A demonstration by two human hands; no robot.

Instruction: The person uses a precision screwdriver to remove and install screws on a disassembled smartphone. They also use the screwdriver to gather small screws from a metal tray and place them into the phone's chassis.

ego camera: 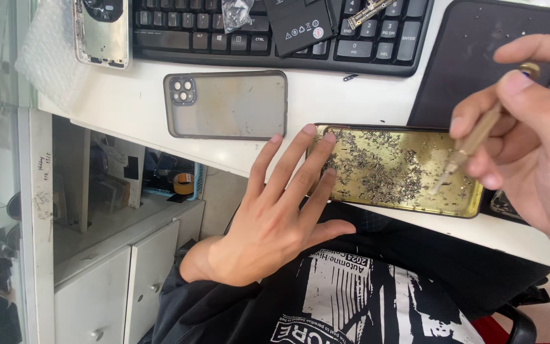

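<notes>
My left hand [275, 210] is spread flat with its fingers apart, fingertips resting on the left end of a gold-coloured tray-like phone shell [345, 194] strewn with several tiny screws [383, 169]. My right hand [529, 140] pinches a small brass-coloured screwdriver [472, 143], whose tip points down into the right part of the shell among the screws. The shell lies at the near edge of a white desk [135, 108].
A translucent dark-rimmed phone case [230, 105] lies left of the shell. Behind it sit a black keyboard [224, 32] carrying a black phone battery [300, 25], a bare phone frame [100, 32] and a dark mat [472, 57]. White cabinets [116, 286] stand below left.
</notes>
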